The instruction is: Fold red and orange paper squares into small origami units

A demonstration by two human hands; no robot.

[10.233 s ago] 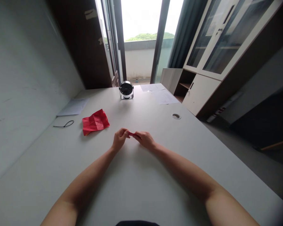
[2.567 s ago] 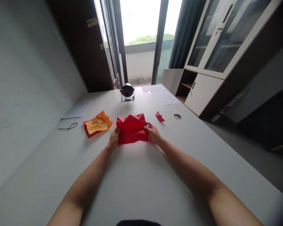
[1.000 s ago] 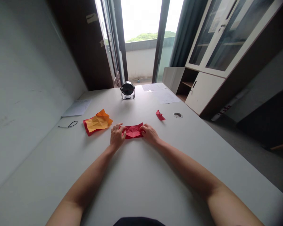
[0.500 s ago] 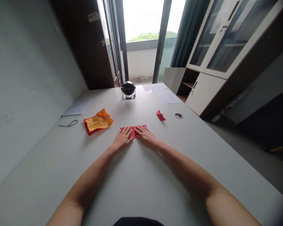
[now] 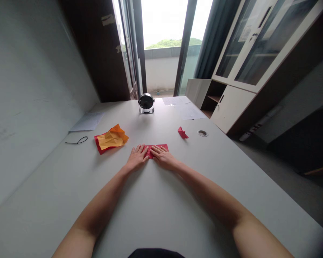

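A folded strip of red paper [image 5: 163,147] lies flat on the white table, partly covered by both hands. On its left end rests my left hand [image 5: 137,156], fingers stretched out and palm down. My right hand [image 5: 162,156] presses on the middle and right of the strip, its fingers flat and pointing to the left. Beyond it to the right sits a small red origami boat [image 5: 182,133]. Crumpled orange paper [image 5: 111,138] lies over a red sheet [image 5: 99,147] to the left of my left hand.
A small black and silver fan [image 5: 146,103] stands at the table's far side. White papers [image 5: 188,110] lie at the back right, more paper [image 5: 87,122] at the back left. A black cable tie [image 5: 78,141] is near the wall. A round cable hole [image 5: 202,133] pierces the table at right.
My left hand has slid slightly left along the red paper, and my right hand has also shifted a little left. Both stay flat on the paper.
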